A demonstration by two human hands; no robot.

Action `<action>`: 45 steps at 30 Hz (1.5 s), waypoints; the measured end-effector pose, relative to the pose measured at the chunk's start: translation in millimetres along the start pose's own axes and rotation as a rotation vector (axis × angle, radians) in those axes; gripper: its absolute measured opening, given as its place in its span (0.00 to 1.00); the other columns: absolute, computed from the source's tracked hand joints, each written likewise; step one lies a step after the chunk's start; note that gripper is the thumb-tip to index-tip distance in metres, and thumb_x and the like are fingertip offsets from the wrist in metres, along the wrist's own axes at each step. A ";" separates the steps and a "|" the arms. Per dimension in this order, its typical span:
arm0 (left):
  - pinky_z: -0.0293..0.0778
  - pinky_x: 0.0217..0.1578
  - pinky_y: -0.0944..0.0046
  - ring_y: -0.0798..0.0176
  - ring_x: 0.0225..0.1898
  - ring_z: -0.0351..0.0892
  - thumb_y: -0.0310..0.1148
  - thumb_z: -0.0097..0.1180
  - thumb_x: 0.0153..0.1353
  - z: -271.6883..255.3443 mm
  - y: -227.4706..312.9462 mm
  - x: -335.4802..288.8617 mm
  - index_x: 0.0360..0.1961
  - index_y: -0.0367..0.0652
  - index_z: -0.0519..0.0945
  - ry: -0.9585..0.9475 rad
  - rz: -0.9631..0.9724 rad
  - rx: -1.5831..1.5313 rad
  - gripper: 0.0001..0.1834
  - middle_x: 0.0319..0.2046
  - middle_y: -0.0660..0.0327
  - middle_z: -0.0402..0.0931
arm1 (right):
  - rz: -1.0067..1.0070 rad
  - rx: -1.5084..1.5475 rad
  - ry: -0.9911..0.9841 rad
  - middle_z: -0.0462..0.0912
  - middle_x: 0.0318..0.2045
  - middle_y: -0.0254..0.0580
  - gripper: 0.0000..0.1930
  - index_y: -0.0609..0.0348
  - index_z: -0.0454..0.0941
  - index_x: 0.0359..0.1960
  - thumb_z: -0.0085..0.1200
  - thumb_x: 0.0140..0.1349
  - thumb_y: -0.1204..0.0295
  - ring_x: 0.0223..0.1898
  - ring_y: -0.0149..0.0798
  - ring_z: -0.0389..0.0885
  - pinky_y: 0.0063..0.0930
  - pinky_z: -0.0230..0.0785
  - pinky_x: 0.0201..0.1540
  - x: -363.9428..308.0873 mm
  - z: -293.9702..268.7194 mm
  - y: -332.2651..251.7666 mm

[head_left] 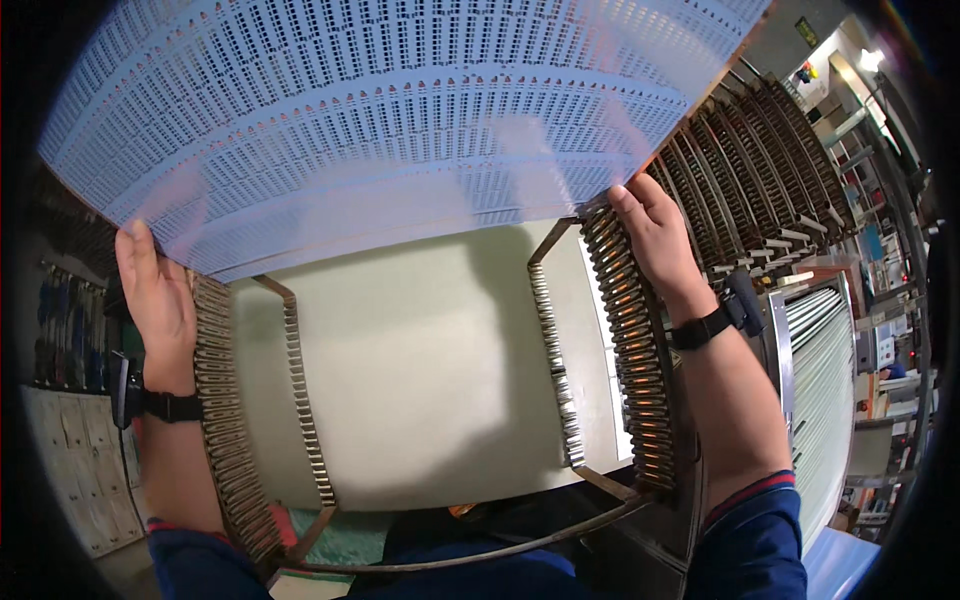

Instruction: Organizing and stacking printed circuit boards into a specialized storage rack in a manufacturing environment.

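Note:
A large flat blue circuit board panel point(400, 120), patterned with dense rows of small slots, fills the top of the view. Along its left edge, near the lower corner, my left hand point(158, 300) grips it with the thumb on the face. At the lower right corner my right hand point(660, 238) is closed on the opposite edge. The panel's near edge lies over a metal rack, which has a coiled row point(230, 410) on the left and another coiled row point(632, 350) on the right. Most fingers behind the panel are hidden.
Within the rack frame shows a pale flat surface point(410, 350). A curved metal bar point(460, 553) crosses near my body. More coiled racks point(760, 170) stand at the right, beside a stack of pale sheets point(820, 370). Grey lockers point(85, 460) are at the left.

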State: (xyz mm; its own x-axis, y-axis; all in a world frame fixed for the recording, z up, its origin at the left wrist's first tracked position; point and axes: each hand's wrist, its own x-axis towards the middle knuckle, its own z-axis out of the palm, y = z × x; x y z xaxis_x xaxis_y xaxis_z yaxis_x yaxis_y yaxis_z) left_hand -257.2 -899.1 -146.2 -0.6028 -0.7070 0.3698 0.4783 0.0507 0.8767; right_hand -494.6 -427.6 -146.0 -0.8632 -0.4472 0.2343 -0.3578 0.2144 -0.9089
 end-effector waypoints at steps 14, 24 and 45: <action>0.64 0.68 0.55 0.58 0.64 0.68 0.41 0.45 0.79 7.3 1.8 -2.1 0.67 0.35 0.65 0.117 0.026 -0.025 0.24 0.65 0.53 0.68 | -0.042 -0.102 0.001 0.72 0.30 0.23 0.11 0.62 0.78 0.45 0.51 0.77 0.65 0.32 0.19 0.66 0.16 0.61 0.34 8.7 -17.7 5.2; 0.72 0.57 0.59 0.62 0.58 0.71 0.42 0.49 0.77 6.3 11.8 -3.1 0.66 0.44 0.64 0.095 0.031 0.164 0.23 0.59 0.58 0.70 | -0.050 -0.159 0.117 0.78 0.34 0.29 0.12 0.67 0.80 0.47 0.52 0.75 0.69 0.38 0.24 0.72 0.21 0.67 0.44 7.6 -5.7 5.6; 0.73 0.55 0.55 0.66 0.57 0.70 0.39 0.50 0.77 47.1 21.1 -19.4 0.72 0.49 0.53 0.172 -0.059 0.222 0.29 0.57 0.62 0.69 | -0.366 -0.215 0.243 0.76 0.40 0.33 0.08 0.64 0.72 0.51 0.52 0.74 0.78 0.41 0.25 0.76 0.22 0.73 0.48 -5.8 -38.2 17.8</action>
State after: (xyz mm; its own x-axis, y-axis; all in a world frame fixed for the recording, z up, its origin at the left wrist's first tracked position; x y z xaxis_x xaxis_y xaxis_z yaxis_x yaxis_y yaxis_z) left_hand -265.5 -851.0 -120.4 -0.4993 -0.8217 0.2749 0.2822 0.1457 0.9482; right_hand -509.6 -388.0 -150.4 -0.7159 -0.3166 0.6223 -0.6968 0.2669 -0.6658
